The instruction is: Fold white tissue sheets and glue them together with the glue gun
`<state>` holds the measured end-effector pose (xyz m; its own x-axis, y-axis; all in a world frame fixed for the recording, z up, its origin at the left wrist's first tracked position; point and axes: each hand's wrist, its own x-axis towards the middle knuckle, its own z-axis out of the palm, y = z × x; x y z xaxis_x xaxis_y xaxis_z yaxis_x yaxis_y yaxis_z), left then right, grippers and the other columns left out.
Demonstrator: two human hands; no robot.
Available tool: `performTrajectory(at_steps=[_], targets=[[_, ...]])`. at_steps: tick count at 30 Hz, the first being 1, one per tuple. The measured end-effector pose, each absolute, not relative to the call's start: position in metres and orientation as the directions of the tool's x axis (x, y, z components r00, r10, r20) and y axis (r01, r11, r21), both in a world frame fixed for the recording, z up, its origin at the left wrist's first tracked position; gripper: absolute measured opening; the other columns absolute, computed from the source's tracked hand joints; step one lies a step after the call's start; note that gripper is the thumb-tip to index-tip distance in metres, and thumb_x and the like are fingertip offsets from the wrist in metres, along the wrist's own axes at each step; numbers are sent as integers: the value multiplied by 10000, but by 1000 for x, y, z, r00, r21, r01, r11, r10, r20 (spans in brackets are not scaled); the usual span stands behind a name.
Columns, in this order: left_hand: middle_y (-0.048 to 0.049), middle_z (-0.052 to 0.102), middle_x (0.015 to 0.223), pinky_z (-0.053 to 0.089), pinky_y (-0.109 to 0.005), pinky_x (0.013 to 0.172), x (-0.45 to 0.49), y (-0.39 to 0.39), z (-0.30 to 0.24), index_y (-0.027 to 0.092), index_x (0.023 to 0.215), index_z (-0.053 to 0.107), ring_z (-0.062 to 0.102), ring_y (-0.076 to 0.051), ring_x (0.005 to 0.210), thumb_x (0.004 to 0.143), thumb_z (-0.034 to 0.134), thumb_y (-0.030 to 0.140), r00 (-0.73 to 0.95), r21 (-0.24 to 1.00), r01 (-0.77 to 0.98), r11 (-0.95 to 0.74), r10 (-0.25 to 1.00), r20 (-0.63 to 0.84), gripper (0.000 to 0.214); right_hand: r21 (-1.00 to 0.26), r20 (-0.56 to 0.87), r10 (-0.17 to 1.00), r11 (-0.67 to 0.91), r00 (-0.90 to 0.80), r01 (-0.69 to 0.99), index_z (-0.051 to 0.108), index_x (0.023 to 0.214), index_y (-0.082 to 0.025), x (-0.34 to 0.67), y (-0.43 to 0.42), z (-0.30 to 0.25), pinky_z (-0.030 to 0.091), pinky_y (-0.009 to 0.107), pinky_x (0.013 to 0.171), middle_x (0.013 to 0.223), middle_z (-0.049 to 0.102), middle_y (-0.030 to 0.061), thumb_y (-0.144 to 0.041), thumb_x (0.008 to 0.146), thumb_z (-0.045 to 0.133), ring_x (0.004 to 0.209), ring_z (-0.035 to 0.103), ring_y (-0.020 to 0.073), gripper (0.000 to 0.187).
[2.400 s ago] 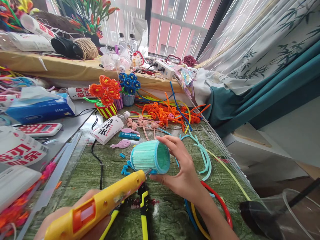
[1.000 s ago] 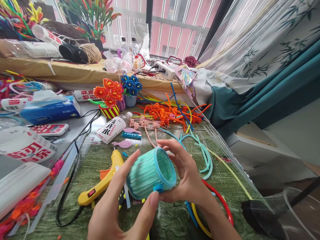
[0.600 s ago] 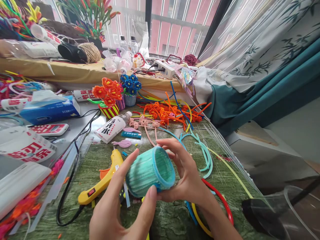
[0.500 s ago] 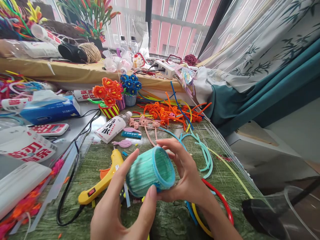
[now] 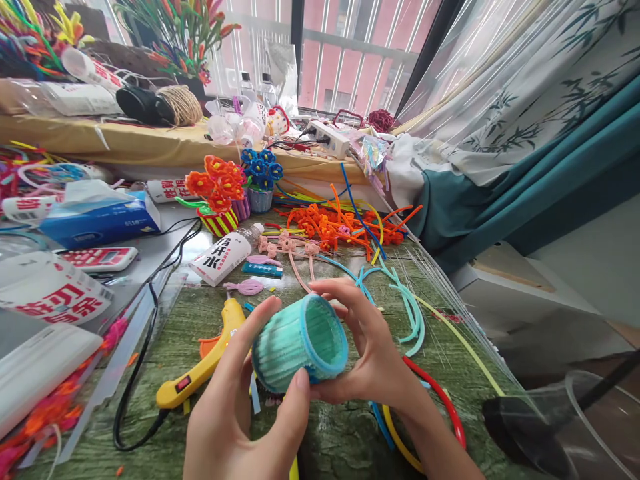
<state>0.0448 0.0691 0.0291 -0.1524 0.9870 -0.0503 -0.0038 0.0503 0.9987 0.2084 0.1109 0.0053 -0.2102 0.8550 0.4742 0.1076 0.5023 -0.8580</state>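
A mint-green pipe-cleaner cup (image 5: 295, 347) with a blue fuzzy rim lies on its side between both my hands, its mouth turned to the right. My left hand (image 5: 245, 413) wraps its body from below, thumb on the near rim and fingers over the top. My right hand (image 5: 370, 353) grips the rim side, fingers curled over the top edge. A yellow glue gun (image 5: 207, 363) lies on the green table (image 5: 165, 360) just left of my left hand, with its black cord trailing away.
Loose pipe cleaners: teal ones (image 5: 405, 307), a red one (image 5: 440, 400), an orange heap (image 5: 335, 227). Orange and blue pipe-cleaner flower pots (image 5: 220, 193), a bottle (image 5: 223, 257), a blue tissue pack (image 5: 95, 220) and a power strip (image 5: 327, 137) stand behind. A clear cup (image 5: 560, 427) is at bottom right.
The glue gun went from my left hand onto the table. My left hand then joined the right on the cup, which has since turned slightly.
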Motion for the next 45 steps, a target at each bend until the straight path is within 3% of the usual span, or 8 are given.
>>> performTrajectory(at_steps=[5,13,25,35,45], targets=[[32,670,1331,541,-187,940,40,70,27,388,1282,626,623,-206,1235,728,789,432,-105,997,-39,73,991,-77,579,-860,462,859,495,-221,125,531,1346,-372,209,112,5,468,405,1043,1311,549,35,-372,544,962,1166,558,251,910],[-22,675,1323,552,-211,931,44,74,29,306,1223,672,601,-230,1260,708,801,428,-96,973,-152,172,978,-188,544,-869,425,861,475,-280,140,529,1361,-339,211,114,4,521,376,955,1254,600,43,-420,578,939,1099,587,235,887],[-96,683,1299,600,-255,805,41,80,36,254,1278,613,638,-295,1199,649,834,448,-3,908,-296,296,950,-311,695,-908,380,872,416,-307,56,532,1355,-338,216,122,-2,525,354,903,1183,613,28,-411,627,903,1042,612,213,820],[-100,664,1332,576,-263,811,47,83,36,254,1297,581,620,-299,1226,643,829,460,-9,933,-231,276,958,-285,729,-928,334,885,368,-323,49,545,1336,-314,217,124,-2,531,337,863,1174,604,39,-483,631,893,1042,608,214,805],[-137,656,1331,593,-276,740,48,84,34,217,1297,578,642,-324,1182,620,844,427,-11,924,-252,287,954,-299,757,-948,291,892,316,-346,18,531,1343,-357,217,122,-3,499,324,929,1171,590,3,-263,627,896,1082,597,196,810]])
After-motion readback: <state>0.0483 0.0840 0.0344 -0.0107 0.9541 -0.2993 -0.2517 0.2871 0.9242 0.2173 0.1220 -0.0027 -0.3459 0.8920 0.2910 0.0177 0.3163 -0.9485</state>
